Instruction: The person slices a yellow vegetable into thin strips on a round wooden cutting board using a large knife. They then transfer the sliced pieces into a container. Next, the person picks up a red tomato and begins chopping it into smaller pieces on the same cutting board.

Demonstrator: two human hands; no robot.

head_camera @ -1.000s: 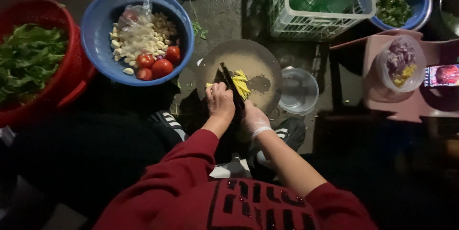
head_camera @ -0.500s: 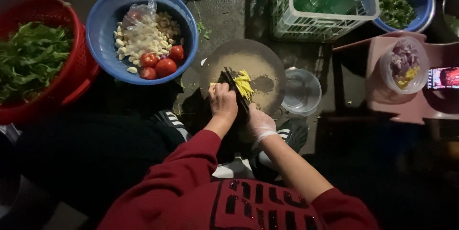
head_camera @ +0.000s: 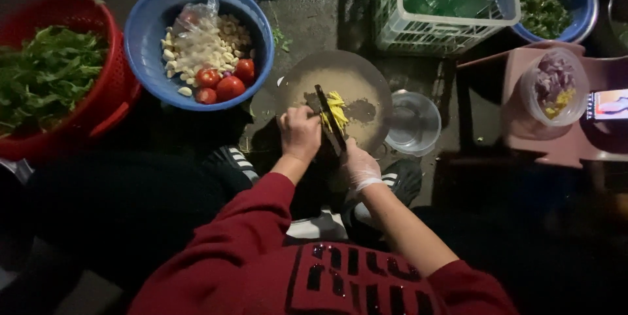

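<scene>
On the round wooden board [head_camera: 356,76], pale yellow strips [head_camera: 336,111] lay; the gloved right hand [head_camera: 358,166] gripped a dark knife [head_camera: 329,117], the bare left hand [head_camera: 299,133] curled down on them.

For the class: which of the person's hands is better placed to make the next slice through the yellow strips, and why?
Probably the right hand: it grips the knife, its blade over the yellow strips on the round board. The left hand rests beside them.

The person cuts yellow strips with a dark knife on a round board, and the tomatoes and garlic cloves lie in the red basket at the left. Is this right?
Not quite. In the head view the tomatoes and garlic cloves lie in the blue bowl; the red basket holds green leaves. The yellow strips, dark knife and round board are as stated.
</scene>
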